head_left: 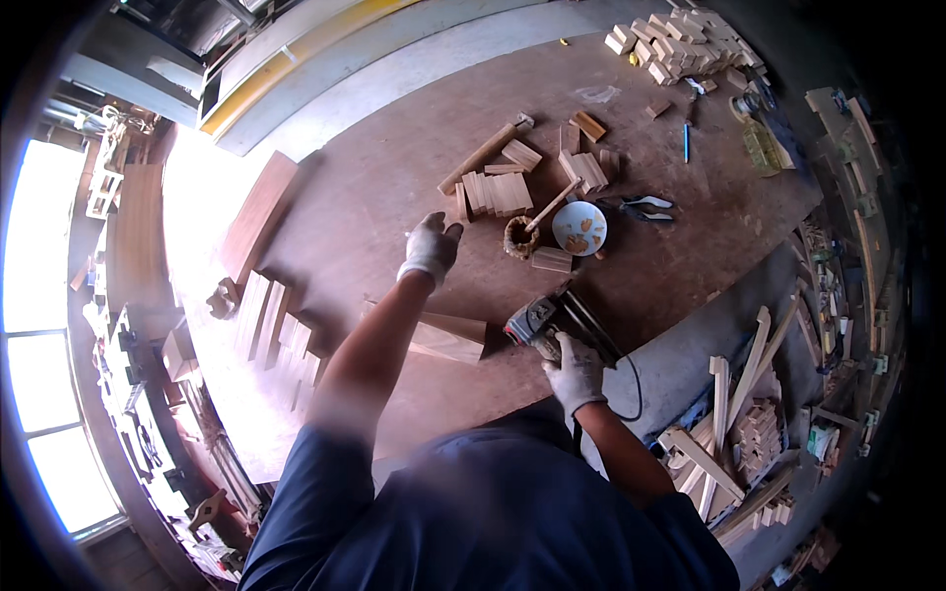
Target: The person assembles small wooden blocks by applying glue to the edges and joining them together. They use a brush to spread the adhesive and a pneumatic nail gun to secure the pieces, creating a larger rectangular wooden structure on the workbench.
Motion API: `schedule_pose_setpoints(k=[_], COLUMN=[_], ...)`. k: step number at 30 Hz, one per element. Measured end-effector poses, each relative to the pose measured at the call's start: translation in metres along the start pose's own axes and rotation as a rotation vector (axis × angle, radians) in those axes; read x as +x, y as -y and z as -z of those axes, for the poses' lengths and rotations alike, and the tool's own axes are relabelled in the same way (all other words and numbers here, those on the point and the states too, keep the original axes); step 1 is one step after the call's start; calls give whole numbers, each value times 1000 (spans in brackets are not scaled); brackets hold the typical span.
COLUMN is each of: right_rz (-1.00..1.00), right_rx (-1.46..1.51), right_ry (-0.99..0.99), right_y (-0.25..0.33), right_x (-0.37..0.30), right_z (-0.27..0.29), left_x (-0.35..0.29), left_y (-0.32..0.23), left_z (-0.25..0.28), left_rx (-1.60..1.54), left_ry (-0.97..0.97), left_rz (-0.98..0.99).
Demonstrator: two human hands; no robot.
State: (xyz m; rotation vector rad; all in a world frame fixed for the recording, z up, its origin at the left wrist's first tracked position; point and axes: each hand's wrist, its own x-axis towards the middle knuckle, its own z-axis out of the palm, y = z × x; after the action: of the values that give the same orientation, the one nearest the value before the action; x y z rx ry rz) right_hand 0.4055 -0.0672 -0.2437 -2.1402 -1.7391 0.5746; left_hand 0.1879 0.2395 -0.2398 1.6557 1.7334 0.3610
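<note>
My right hand point(574, 375), in a pale work glove, is closed around a grey corded power tool point(537, 322) with a red edge. The tool rests at the near side of the brown work table point(374, 177); its exact kind is unclear. My left hand point(431, 248), also gloved, reaches over the table with thumb and fingers apart and nothing in it. Just beyond it stands a row of small wooden blocks point(498, 194). Under and beside my left forearm lies a larger wooden piece point(448, 337), partly hidden by the arm.
A brown pot point(520, 239) with a stick, a white bowl point(579, 229) and pliers point(645, 208) sit mid-table. Wooden boards point(258, 217) lie at left. Stacked blocks point(680, 47) and a blue pen point(686, 144) are far right. Wood offcuts point(724, 424) fill the lower right.
</note>
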Motion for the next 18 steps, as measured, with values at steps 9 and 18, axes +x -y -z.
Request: schedule_pose_setpoints(k=[9, 18], right_rz=[8, -68], right_rx=[-181, 286], right_ry=[-53, -100], right_y=[-92, 17], right_x=[8, 70], right_z=[38, 82], left_x=[41, -55], left_y=[-16, 21], left_z=[-30, 40], left_rx=[-259, -1299], left_ry=[82, 602], left_rz=[228, 246])
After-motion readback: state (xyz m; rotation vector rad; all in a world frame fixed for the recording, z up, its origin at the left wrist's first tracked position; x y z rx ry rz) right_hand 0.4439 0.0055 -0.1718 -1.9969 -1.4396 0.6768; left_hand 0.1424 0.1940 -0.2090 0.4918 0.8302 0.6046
